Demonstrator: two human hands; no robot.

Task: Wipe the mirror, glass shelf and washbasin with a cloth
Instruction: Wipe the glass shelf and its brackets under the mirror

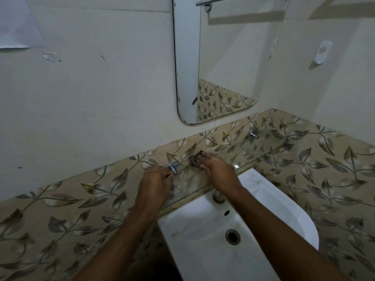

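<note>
A clear glass shelf (261,154) runs along the leaf-patterned tiles above the white washbasin (284,201). My right hand (215,166) presses a small dark brown cloth (194,159) flat onto the shelf near its left part. My left hand (156,180) grips the shelf's left end beside the chrome bracket (172,166). The mirror (223,57) hangs on the wall above, with rounded lower corners.
The basin's tap (218,196) stands just under my right forearm, and the drain (232,236) lies lower in the bowl. A second chrome bracket (254,132) holds the shelf further right. A white wall holder (322,51) sits right of the mirror.
</note>
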